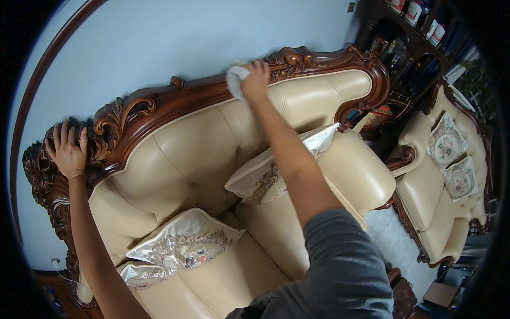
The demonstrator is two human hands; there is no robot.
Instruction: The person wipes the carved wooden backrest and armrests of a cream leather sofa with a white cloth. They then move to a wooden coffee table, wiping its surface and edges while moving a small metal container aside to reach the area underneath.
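Note:
My right hand (256,81) presses a white cloth (236,79) against the carved wooden top rail (199,93) of a cream leather sofa; hand and cloth are slightly blurred. At the rail's left end, my left hand (68,150) rests on the dark carved crest (113,119) with its fingers spread, holding nothing. Below my arms is the tufted leather backrest (167,159). An embroidered cushion (191,243) leans on it, with a second cushion (145,275) partly hidden behind my left forearm. Another cushion (255,179) lies partly behind my right arm.
Behind the sofa stands a pale wall (239,32). A dark wooden cabinet (414,36) with bottles is at the upper right. A matching armchair or sofa (422,195) with two cushions stands at right, across the tiled floor (398,243). A white cable (65,275) hangs at lower left.

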